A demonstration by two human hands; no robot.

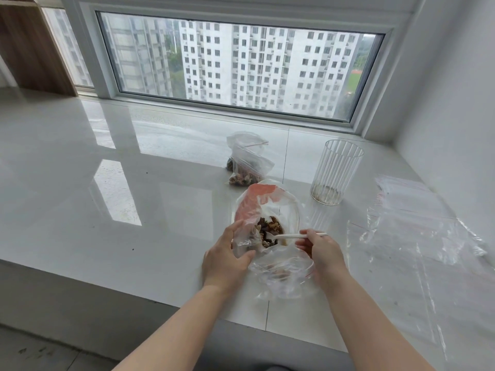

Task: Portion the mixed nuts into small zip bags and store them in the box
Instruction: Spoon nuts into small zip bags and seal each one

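Scooping w/ our right hand (pixel 322 251), grip pinching a thin white plastic spoon (pixel 290 236) whose tip sits in the mixed nuts (pixel 269 231) inside the clear, red-printed supply bag (pixel 263 207). Left hand (pixel 227 259) grips that bag's mouth. Risk: nuts may spill onto the glossy white desk (pixel 134 196) if the small clear zip bag (pixel 284 274), below both hands, sags shut.

Bright, flat daylight from the window (pixel 241 68) ahead, strong glare and window reflections on the glossy white ledge (pixel 120 183), shadows soft and faint, centre sharp, wide-angle bending at the edges, slight softness in the corners.
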